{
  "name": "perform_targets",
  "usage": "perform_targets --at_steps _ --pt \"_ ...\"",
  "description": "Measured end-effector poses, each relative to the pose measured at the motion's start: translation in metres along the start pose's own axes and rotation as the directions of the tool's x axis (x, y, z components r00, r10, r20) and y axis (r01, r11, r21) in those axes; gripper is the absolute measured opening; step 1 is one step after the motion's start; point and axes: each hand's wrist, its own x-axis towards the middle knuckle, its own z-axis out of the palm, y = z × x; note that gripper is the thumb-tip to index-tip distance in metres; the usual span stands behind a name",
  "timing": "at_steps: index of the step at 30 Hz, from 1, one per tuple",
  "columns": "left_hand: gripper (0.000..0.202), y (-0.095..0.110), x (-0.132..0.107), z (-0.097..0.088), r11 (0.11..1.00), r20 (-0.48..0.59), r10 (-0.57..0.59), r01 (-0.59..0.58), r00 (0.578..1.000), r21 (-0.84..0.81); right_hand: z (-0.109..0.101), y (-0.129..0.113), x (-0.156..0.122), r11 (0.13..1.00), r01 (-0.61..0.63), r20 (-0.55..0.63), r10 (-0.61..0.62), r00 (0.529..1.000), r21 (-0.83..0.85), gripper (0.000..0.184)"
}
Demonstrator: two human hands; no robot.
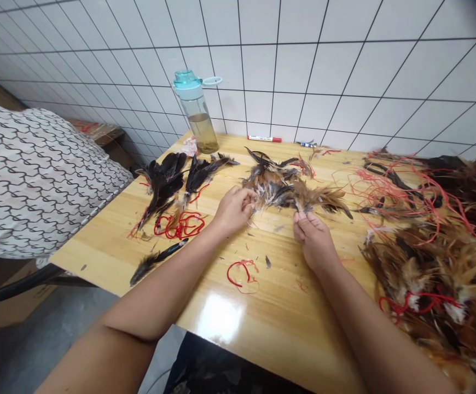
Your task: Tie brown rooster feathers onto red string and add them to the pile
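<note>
**Both hands on the brown feather bunch, mid-table**

Surface: varnished wooden table [287,306], pushed up against a white tiled wall [303,65]. Grey floor [57,328] shows below its left edge.

Left to right:
- Patterned grey-white cushion [33,175] off the table's left side, not touching my work.
- Black feathers [168,178] fanned on the left part of the table, with a coil of red string [180,224] just in front of them and a single dark feather [156,260] nearer the edge.
- Water bottle [197,115] with a teal lid upright at the wall, partly filled.
- My left hand [233,209] has its fingers pinched on the left end of the brown feather bunch [287,189], which lies at table centre.
- A loose red loop [242,272] lies between my forearms.
- Red marker [265,139] lies along the wall behind the bunch.
- My right hand [314,238] has its fingers curled at the bunch's near edge, touching the quills; I can't tell if it actually grips.
- Tangled red strings [389,186], then a big heap of brown feathers [435,262], crowd the right side close to my right forearm.
</note>
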Motion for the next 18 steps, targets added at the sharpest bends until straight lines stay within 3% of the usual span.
perform_targets --at_steps 5,10,15,18 --pt "0.026 -0.002 0.000 0.003 0.996 -0.006 0.037 -0.036 0.999 0.084 0.001 0.000 0.003 0.994 0.000 -0.117 0.013 0.993 0.107 0.028" --pt "0.018 0.000 -0.001 0.005 0.983 -0.041 0.058 -0.050 0.997 0.175 0.002 0.001 0.002 0.995 -0.005 -0.130 0.018 0.991 0.098 0.029" --pt "0.018 0.012 -0.006 0.004 0.956 0.071 0.032 -0.051 0.997 0.288 0.002 0.002 0.000 1.000 0.017 -0.107 -0.017 0.994 -0.005 0.032" --pt "0.014 0.023 -0.008 -0.001 0.931 0.151 -0.050 -0.009 0.987 0.365 0.002 0.004 -0.001 0.996 0.043 -0.088 -0.049 0.995 -0.072 0.033"
